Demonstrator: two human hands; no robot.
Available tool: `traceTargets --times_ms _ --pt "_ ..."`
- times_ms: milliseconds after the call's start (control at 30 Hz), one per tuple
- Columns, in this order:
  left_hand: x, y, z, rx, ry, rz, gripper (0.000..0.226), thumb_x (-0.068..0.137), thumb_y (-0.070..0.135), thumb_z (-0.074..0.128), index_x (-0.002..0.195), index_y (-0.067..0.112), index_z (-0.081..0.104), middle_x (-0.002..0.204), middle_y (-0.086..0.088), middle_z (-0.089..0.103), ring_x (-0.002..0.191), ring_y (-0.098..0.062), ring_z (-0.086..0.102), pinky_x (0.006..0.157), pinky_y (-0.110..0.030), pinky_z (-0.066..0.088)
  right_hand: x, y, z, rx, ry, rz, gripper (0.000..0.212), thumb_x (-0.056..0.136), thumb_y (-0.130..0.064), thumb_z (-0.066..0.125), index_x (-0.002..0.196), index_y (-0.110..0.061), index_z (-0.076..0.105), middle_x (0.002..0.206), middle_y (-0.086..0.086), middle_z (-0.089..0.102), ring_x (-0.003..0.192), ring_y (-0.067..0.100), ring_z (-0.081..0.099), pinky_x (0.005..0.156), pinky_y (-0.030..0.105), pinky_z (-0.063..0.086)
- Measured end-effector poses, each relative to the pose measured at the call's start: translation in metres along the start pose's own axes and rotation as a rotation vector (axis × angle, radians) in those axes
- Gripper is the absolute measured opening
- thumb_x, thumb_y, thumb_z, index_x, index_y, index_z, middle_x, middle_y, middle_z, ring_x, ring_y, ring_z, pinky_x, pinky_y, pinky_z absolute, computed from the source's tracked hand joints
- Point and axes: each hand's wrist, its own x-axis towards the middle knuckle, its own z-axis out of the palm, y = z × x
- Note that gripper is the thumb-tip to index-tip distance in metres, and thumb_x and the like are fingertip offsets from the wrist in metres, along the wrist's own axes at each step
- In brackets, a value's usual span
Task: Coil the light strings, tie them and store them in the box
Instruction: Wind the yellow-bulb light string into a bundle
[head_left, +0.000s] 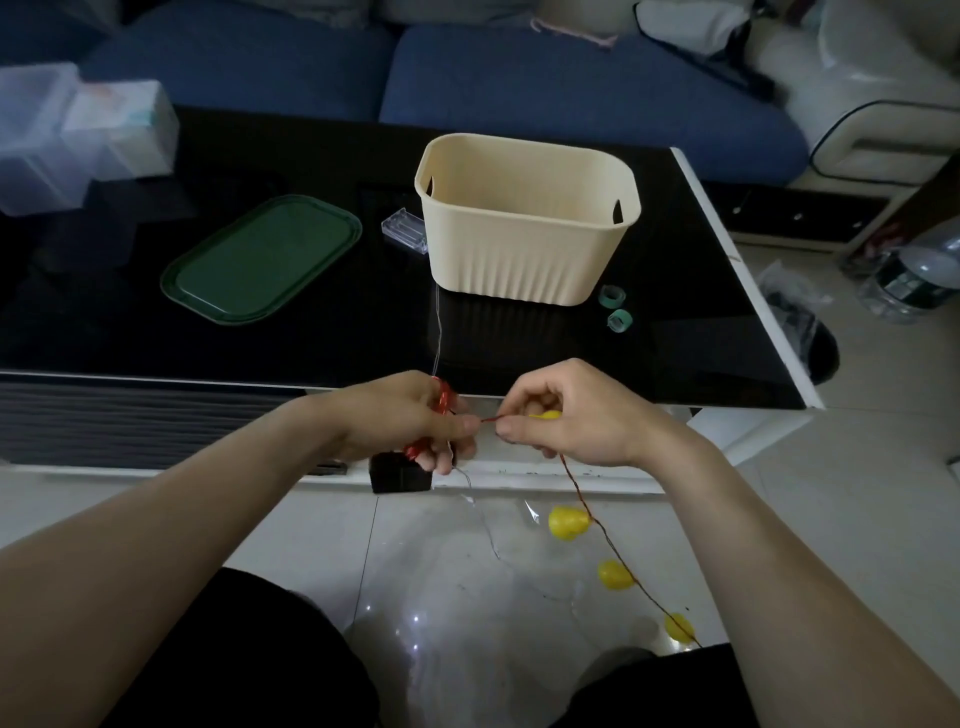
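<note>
- Two hands meet at the near table (332, 332) edge.
- Left hand (410, 415) grips a red coiled light string (441, 402).
- Right hand (566, 415) pinches its wire; yellow bulbs (569, 522) trail to the floor.
- Cream box (524, 244) stands on the table.

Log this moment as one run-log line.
stage: coiling | left hand: grips red coil | right hand: pinches wire | box: open, on table

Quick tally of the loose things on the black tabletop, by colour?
Cream: 1, box
Green lid: 1
Teal tape rolls: 2
Clear case: 1
Clear containers, blurred, far left: cannot count
Total counted: 5
</note>
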Motion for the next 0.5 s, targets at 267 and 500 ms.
traceTargets --times_ms 267,500 --pt "0.006 0.000 0.005 -0.306 0.027 -0.153 0.051 0.105 0.038 0.036 0.125 -0.008 0.044 0.096 -0.027 0.068 0.065 -0.034 0.065 0.054 -0.032 0.054 -0.004 -0.004 -0.002 0.041 -0.061 -0.017 0.018 0.090 -0.025 0.075 0.074 -0.032 0.075 0.063 -0.001 0.068 0.059 0.011 0.060 0.064 0.029 0.053" --pt "0.001 0.002 0.012 -0.096 -0.169 -0.036 0.058 0.106 0.037 0.026 0.113 -0.009 0.061 0.073 -0.020 0.069 0.034 -0.014 0.039 0.047 -0.030 0.022 0.001 0.006 0.000 -0.121 0.184 0.071 0.016 0.088 -0.042 0.074 0.079 -0.029 0.073 0.071 -0.009 0.073 0.062 -0.002 0.064 0.059 0.018 0.047"
